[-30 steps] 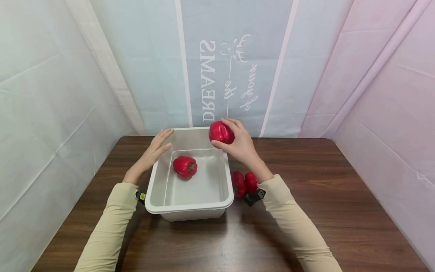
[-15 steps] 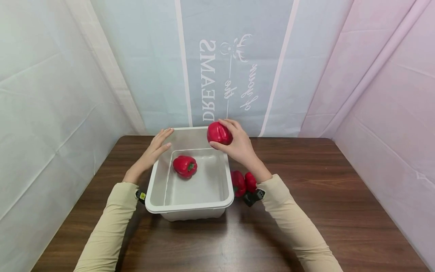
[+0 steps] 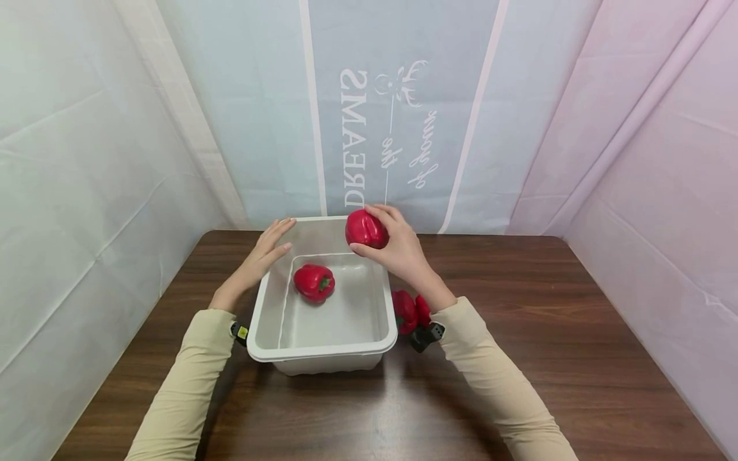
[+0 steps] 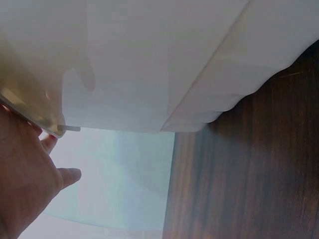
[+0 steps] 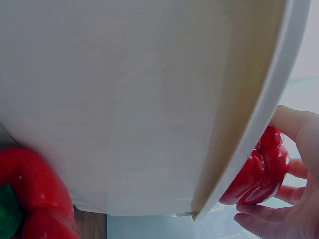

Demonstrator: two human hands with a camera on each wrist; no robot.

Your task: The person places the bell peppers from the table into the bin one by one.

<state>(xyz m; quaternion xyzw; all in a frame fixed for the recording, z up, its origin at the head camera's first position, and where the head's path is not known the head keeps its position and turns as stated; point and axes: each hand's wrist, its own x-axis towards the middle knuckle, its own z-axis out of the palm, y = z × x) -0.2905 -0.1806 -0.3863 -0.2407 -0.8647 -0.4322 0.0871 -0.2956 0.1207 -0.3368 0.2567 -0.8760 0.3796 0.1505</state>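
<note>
My right hand (image 3: 398, 250) grips a red bell pepper (image 3: 366, 229) between thumb and fingers, above the far right corner of a white plastic bin (image 3: 323, 351). In the right wrist view the held bell pepper (image 5: 259, 172) shows past the bin's rim, partly hidden by it. Inside the bin, a second red bell pepper (image 3: 314, 283) lies on the floor towards the left, green stem facing right. My left hand (image 3: 261, 257) rests at the bin's left rim with fingers extended; in the left wrist view its thumb (image 4: 70, 177) stands apart from the bin wall.
More red bell peppers (image 3: 405, 312) lie on the dark wooden table (image 3: 519, 358) close against the bin's right side, partly hidden by the right wrist. A light blue printed cloth (image 3: 392, 115) hangs behind the table, and pale cloth walls (image 3: 663, 192) stand at both sides.
My right hand has moved slightly left with the bell pepper, further over the bin. The left hand and the pepper in the bin stay where they were.
</note>
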